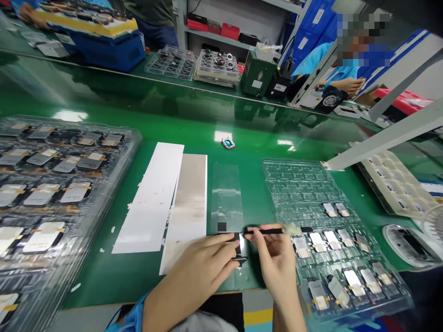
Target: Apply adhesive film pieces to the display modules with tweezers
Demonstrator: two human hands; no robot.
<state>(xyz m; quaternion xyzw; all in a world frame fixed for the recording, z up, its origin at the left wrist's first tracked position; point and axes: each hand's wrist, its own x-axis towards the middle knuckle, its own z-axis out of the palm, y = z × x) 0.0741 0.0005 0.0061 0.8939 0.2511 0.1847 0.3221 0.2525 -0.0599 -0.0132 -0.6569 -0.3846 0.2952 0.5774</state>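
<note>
My left hand [204,260] reaches in from the lower left, its fingers bent over a small flat part [242,244] with a dark piece and a bright edge. The fingers cover most of this part, so its kind is unclear. Facing it, my right hand [277,258] pinches a slim black tool [272,231] with a pale wad wrapped round it. The tool's tip points left at the part, close to my left fingertips; whether it touches, I cannot tell. Just beyond lies a clear plastic sheet [226,198] with a small black square [222,226] on its near end.
White strip [148,203] and brownish-white strip [190,198] lie left of the sheet. Stacked clear trays [121,157] of small screens stand far left. A clear tray [294,180], partly filled, sits right. Behind is a small watch-like frame [228,143]. A white post [384,133] slants in from the right.
</note>
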